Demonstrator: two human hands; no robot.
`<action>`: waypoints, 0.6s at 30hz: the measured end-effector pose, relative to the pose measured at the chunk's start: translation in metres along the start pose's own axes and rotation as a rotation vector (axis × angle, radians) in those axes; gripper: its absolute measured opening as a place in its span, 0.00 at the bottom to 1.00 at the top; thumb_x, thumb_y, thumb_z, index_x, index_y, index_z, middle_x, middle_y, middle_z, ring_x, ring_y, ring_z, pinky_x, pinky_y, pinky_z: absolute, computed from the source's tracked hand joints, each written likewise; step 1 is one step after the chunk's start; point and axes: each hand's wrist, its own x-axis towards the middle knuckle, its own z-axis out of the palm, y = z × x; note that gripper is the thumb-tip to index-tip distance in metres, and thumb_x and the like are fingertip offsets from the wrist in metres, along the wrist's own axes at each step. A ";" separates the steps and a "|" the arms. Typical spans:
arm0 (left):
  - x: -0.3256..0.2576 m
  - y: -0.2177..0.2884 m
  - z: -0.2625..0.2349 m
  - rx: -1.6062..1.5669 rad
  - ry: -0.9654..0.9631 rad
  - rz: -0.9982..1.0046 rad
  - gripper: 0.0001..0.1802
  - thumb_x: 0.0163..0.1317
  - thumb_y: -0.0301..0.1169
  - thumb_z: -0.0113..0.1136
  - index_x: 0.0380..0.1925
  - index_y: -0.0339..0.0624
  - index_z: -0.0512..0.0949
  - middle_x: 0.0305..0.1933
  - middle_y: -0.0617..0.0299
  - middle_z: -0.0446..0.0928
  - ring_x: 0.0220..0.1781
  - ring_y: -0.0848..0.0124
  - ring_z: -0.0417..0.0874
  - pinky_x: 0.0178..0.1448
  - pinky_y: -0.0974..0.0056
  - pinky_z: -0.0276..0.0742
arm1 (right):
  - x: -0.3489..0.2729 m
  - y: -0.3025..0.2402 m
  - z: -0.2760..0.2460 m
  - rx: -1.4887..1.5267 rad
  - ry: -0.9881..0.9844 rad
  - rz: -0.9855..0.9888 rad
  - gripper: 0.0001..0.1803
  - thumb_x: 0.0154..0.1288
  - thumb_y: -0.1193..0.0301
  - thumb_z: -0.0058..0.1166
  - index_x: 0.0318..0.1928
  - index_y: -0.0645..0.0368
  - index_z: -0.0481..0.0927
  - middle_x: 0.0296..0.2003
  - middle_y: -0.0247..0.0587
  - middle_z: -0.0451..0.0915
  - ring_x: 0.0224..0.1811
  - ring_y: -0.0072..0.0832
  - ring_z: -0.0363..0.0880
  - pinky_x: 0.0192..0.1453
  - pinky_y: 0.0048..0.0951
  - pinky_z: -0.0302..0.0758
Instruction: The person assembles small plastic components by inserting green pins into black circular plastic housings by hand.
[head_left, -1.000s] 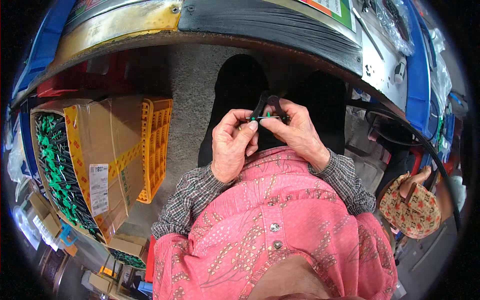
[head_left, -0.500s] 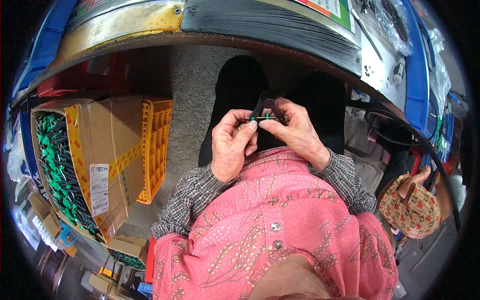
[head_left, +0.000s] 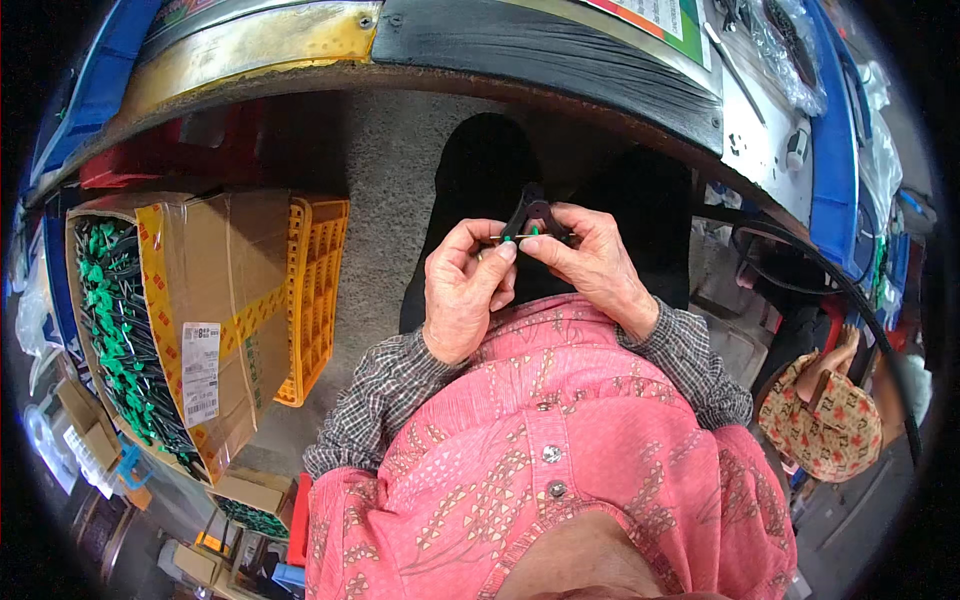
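Both hands meet in front of my chest, above my dark-trousered lap. My left hand (head_left: 462,288) pinches a thin metal pin with a small green tip (head_left: 518,236) between thumb and forefinger. My right hand (head_left: 592,262) grips a small black triangular plastic clip (head_left: 533,212), its fingers curled around the clip's lower part. The pin lies across the clip's base, held at the point where the fingertips of both hands touch. I wear a pink patterned vest over a checked shirt.
A cardboard box (head_left: 215,330) on my left is packed with green-and-black parts (head_left: 112,330); a yellow plastic crate (head_left: 318,280) leans beside it. A worn workbench edge (head_left: 520,60) curves overhead. A patterned bag (head_left: 828,420) and a black hose (head_left: 830,275) sit at my right. Small boxes (head_left: 250,500) lie lower left.
The hands stay in the same place in front of my chest. Only the fingertips shift slightly around the pin and clip.
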 end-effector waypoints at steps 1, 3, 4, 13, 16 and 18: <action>0.000 0.000 0.000 -0.006 -0.005 -0.004 0.07 0.65 0.24 0.53 0.43 0.38 0.71 0.30 0.66 0.71 0.23 0.82 0.68 0.20 0.77 0.61 | 0.000 0.002 0.000 0.001 0.000 -0.001 0.11 0.59 0.68 0.61 0.34 0.65 0.80 0.26 0.28 0.75 0.31 0.12 0.70 0.33 0.19 0.70; 0.000 -0.001 0.001 -0.008 -0.002 -0.001 0.07 0.65 0.24 0.53 0.43 0.36 0.71 0.29 0.65 0.71 0.22 0.83 0.68 0.19 0.77 0.61 | 0.002 0.008 0.000 -0.063 0.024 -0.116 0.11 0.58 0.70 0.61 0.37 0.65 0.79 0.28 0.28 0.75 0.32 0.12 0.70 0.34 0.19 0.70; 0.001 -0.001 0.002 -0.012 0.001 0.002 0.08 0.65 0.24 0.53 0.43 0.35 0.71 0.27 0.65 0.70 0.22 0.83 0.67 0.19 0.77 0.60 | 0.002 0.010 0.000 -0.062 0.025 -0.117 0.11 0.58 0.70 0.61 0.37 0.65 0.79 0.28 0.28 0.75 0.32 0.12 0.70 0.34 0.19 0.70; 0.001 -0.002 0.003 0.014 -0.023 -0.001 0.07 0.65 0.24 0.52 0.43 0.37 0.71 0.30 0.64 0.71 0.22 0.82 0.68 0.20 0.76 0.62 | 0.002 0.016 -0.004 -0.009 0.000 -0.102 0.14 0.55 0.73 0.62 0.40 0.65 0.76 0.30 0.29 0.74 0.33 0.13 0.70 0.36 0.19 0.70; 0.001 -0.003 0.002 0.015 -0.015 0.005 0.07 0.66 0.24 0.51 0.43 0.37 0.71 0.30 0.65 0.71 0.22 0.82 0.67 0.20 0.76 0.62 | 0.002 0.017 -0.003 -0.011 0.018 -0.124 0.13 0.55 0.71 0.63 0.39 0.64 0.76 0.30 0.29 0.74 0.33 0.13 0.70 0.36 0.19 0.70; 0.001 -0.004 0.002 0.014 -0.020 0.001 0.07 0.66 0.24 0.51 0.43 0.37 0.71 0.29 0.65 0.71 0.22 0.82 0.67 0.20 0.76 0.61 | 0.000 0.008 -0.003 -0.034 0.027 -0.116 0.12 0.57 0.69 0.62 0.37 0.64 0.78 0.29 0.28 0.75 0.33 0.13 0.70 0.36 0.19 0.69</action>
